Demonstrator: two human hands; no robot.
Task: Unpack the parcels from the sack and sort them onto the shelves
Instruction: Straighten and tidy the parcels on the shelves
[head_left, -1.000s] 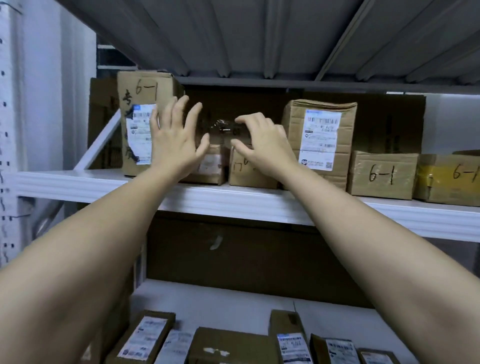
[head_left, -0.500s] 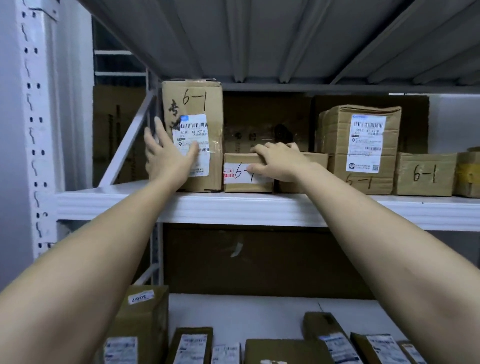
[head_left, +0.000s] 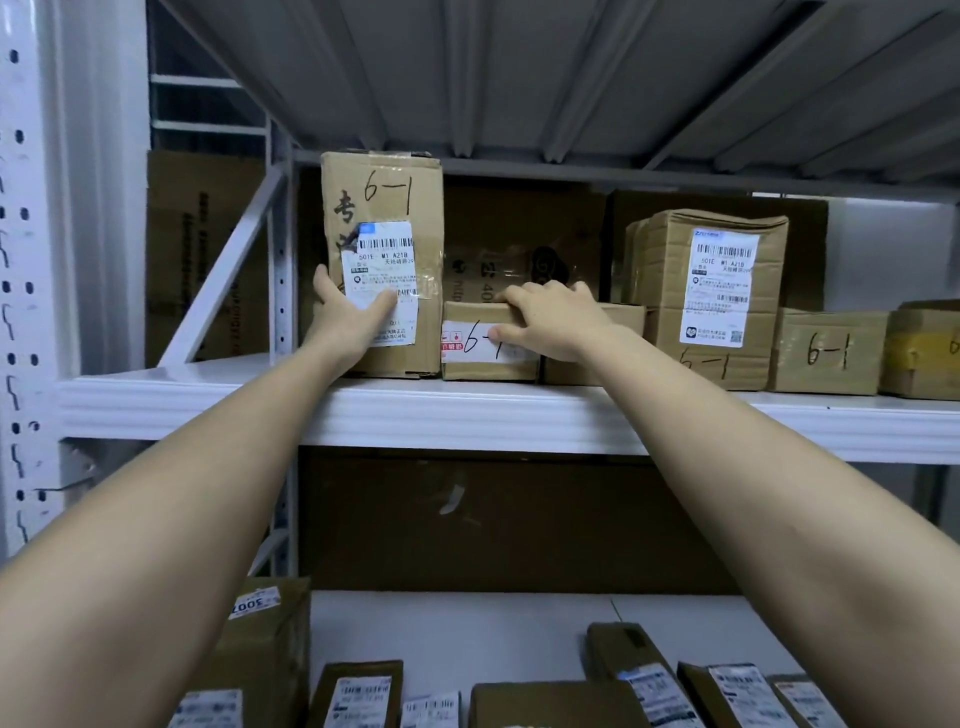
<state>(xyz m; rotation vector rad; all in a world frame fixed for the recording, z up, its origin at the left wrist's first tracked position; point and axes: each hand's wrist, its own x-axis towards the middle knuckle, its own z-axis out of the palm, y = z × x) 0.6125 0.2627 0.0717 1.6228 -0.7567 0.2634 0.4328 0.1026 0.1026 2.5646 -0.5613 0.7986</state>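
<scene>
Item: upper shelf (head_left: 467, 410), centre of the frame, a row of parcels marked "6-1" by hand. We hold two of them. Our left hand (head_left: 349, 323) lies flat against the front of the tall box (head_left: 387, 208) at centre left, fingers straight over its shipping label and thumb raised along the box's left edge; this grip pinches nothing and seems meant to steady the box upright or press it back. Our right hand (head_left: 553, 323) rests over the top front edge of the small box (head_left: 485, 358), which touches the tall one; the fingers curl over the top and the thumb sits on the white label, a grip that, we judge, seats the parcel squarely in its slot. Right of it: a low box (head_left: 621, 317) partly hidden by the hand, a large labelled box (head_left: 711, 291), a squat box (head_left: 826, 351), and a yellow-taped box (head_left: 922, 351) at the right edge. The shared marking suggests the row is sorted by code. Lower shelf (head_left: 467, 639), bottom of the frame: more labelled parcels. The sack is not in view.
</scene>
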